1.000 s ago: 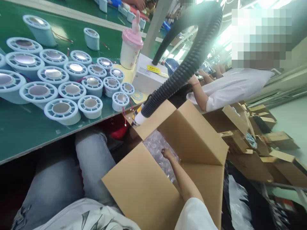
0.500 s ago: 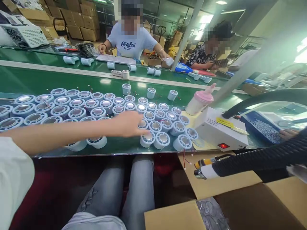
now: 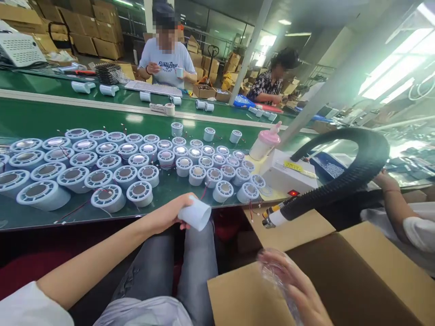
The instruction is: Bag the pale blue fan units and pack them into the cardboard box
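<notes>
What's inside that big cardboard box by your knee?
The cardboard box shows only its brown flaps; its inside is hidden. Above it, the right hand holds a clear plastic bag.

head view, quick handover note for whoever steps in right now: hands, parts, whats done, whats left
Left hand: holds one white fan housing over the lap, off the green bench.
Right hand: holds a clear plastic bag over the open cardboard box.
Parts: rows of housings lie on the bench; black hose hangs beside the box.
Done: one housing lifted, one bag out.
Left: housing not yet in the bag; the rows are unbagged.
</notes>
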The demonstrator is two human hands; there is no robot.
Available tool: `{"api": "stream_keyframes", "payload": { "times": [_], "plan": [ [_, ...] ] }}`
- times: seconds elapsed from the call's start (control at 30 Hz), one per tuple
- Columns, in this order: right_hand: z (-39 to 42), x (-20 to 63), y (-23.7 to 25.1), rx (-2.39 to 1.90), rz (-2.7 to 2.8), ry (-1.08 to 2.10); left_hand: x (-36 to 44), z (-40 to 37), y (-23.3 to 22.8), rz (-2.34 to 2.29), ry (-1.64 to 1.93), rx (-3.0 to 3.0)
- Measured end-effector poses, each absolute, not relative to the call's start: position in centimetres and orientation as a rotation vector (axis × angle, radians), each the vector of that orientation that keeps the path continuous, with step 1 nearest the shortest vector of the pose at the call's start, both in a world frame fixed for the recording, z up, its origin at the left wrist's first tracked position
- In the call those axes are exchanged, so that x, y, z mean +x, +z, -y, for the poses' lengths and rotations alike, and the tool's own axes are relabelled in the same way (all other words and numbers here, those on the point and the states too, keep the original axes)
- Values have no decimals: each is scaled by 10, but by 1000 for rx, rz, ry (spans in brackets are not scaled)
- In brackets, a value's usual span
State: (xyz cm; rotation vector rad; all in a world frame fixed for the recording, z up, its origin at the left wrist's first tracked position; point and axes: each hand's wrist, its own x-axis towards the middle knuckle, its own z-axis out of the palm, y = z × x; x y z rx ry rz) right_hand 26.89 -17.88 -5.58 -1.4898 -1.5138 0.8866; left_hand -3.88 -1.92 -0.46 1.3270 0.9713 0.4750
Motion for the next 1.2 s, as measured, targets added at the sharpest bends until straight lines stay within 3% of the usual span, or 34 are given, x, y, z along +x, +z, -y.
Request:
{"api": "stream_keyframes", "payload": {
  "times": [0.13, 0.3, 0.37, 0.47, 0.6, 0.9, 1.03, 1.2],
  "plan": [
    [160, 195, -44, -1388, 2032, 383, -43, 39, -21, -716, 262, 842],
    [138, 156, -36, -1505, 2168, -70, -39, 51, -20, -662, 46, 1370],
    [135, 155, -35, -1514, 2214, -6, -39, 55, -15, -682, 102, 1723],
    [137, 158, -34, -1507, 2173, 371, -41, 60, -12, -779, 289, 2017],
    [140, 158, -28, -1467, 1863, 894, -42, 62, -24, -795, 452, 1989],
    [133, 163, -34, -1378, 1147, 1294, -43, 59, -51, -528, 420, 1797],
    [135, 168, -37, -1247, 1211, 1289, -42, 65, -49, -581, 414, 1406],
    [144, 170, -31, -1342, 1763, 844, -43, 70, -47, -607, 407, 1157]
  ]
}}
